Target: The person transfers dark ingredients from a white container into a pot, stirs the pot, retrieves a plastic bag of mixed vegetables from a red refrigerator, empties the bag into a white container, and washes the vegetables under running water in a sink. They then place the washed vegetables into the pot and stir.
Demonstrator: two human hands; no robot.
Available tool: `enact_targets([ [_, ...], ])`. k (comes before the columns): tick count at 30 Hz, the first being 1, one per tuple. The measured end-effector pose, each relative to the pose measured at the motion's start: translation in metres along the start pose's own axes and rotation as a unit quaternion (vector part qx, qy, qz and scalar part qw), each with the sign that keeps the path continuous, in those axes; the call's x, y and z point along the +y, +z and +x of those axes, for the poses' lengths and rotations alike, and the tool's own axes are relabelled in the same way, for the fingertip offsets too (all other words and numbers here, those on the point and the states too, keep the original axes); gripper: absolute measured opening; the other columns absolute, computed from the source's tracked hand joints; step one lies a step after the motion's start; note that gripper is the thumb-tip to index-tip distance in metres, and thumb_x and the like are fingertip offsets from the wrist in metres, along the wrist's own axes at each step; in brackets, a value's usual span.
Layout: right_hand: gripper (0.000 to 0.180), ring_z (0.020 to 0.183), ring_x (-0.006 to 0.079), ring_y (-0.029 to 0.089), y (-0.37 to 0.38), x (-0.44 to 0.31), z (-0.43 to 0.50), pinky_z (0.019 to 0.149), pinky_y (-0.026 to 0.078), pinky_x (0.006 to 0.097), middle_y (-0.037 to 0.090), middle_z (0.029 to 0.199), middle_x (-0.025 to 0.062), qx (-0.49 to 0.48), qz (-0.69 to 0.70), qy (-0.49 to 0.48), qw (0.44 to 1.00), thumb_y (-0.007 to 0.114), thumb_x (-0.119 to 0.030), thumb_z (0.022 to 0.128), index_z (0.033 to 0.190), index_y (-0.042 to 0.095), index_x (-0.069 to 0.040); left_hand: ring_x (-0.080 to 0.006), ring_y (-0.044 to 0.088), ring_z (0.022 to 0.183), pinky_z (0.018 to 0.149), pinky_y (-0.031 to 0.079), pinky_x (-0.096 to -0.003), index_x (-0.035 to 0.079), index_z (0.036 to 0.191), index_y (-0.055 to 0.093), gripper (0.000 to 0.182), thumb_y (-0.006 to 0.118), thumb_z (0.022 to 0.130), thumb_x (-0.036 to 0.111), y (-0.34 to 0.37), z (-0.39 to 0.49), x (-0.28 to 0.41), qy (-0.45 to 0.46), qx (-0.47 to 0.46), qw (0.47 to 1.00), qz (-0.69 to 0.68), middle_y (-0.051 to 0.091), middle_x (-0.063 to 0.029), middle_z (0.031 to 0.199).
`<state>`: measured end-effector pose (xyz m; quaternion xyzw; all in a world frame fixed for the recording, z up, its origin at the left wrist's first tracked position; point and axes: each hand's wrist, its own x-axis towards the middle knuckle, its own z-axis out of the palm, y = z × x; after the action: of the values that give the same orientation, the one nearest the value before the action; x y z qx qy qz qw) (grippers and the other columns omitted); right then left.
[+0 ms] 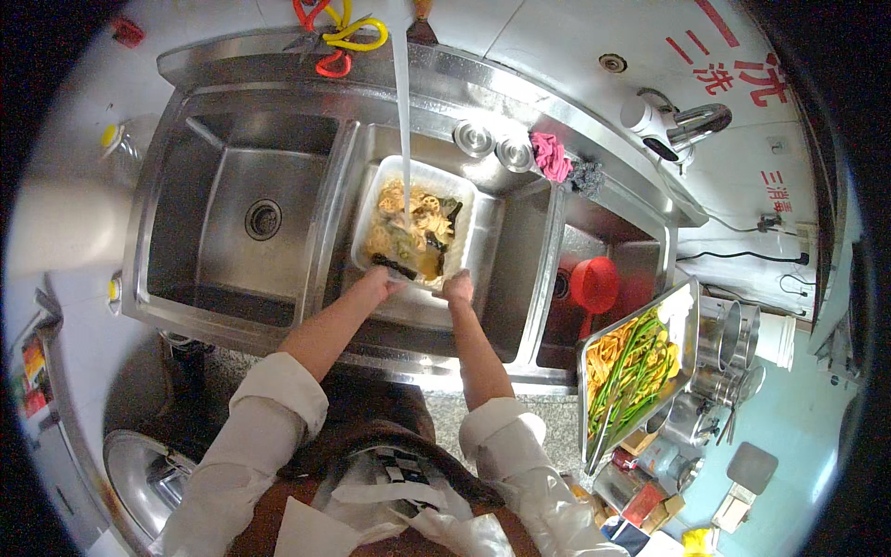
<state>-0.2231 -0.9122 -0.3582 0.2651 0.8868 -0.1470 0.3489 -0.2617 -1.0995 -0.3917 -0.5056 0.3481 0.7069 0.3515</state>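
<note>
Both my hands hold the near edge of a white plastic container (463,230) in the middle basin of a stainless steel sink (501,292). My left hand (383,282) grips its near left part, and my right hand (458,285) the near right corner; the fingertips are partly hidden. Inside lie lotus root slices (430,204), pale strips and dark green pieces that look like kelp (393,266), in cloudy liquid. A stream of water (404,118) falls from above into the container.
Left is another basin (237,209); right, one with a red ladle (594,284). Steel scourers (475,138) and a pink cloth (551,157) sit on the back ledge, scissors (355,35) behind. A metal tray of vegetables (630,369) stands at the right, near pots (717,331).
</note>
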Motion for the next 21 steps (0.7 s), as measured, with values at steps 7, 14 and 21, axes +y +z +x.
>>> enact_targets([
  [7,0.030,0.088,0.0328,0.057,-0.037,-0.039,-0.025,0.077,0.045,0.0379,0.058,0.100,0.0190,0.432,0.041,-0.020,0.901,0.051,-0.015,0.075,0.103,0.053,-0.004,-0.0299,0.056,0.091,0.063,0.053,-0.0434,0.005,0.115,0.043,0.031,0.043,0.087,0.020,-0.012,-0.013,-0.021,-0.001,0.045,0.999,0.013,0.052,-0.0149,0.107],
  [14,0.049,0.106,0.0333,0.047,-0.066,-0.140,0.097,0.091,0.037,0.0426,0.049,0.116,0.0171,0.139,-0.113,-0.293,0.939,0.045,-0.043,0.081,0.121,0.044,-0.016,-0.0278,0.054,0.095,0.077,0.051,-0.0429,0.008,0.115,0.041,0.034,0.047,0.087,0.026,-0.007,-0.037,-0.021,0.029,0.010,0.999,0.025,0.051,-0.0113,0.110],
  [21,0.055,0.120,0.0388,0.028,-0.020,-0.185,0.089,0.095,0.026,0.0531,0.027,0.132,0.0222,0.123,-0.250,-0.400,0.873,0.053,-0.038,0.076,0.124,0.040,-0.016,-0.0279,0.053,0.097,0.065,0.057,-0.0395,0.008,0.120,0.035,0.036,0.044,0.086,0.008,-0.011,-0.044,-0.018,0.013,-0.008,0.999,-0.032,0.044,-0.0126,0.118],
])
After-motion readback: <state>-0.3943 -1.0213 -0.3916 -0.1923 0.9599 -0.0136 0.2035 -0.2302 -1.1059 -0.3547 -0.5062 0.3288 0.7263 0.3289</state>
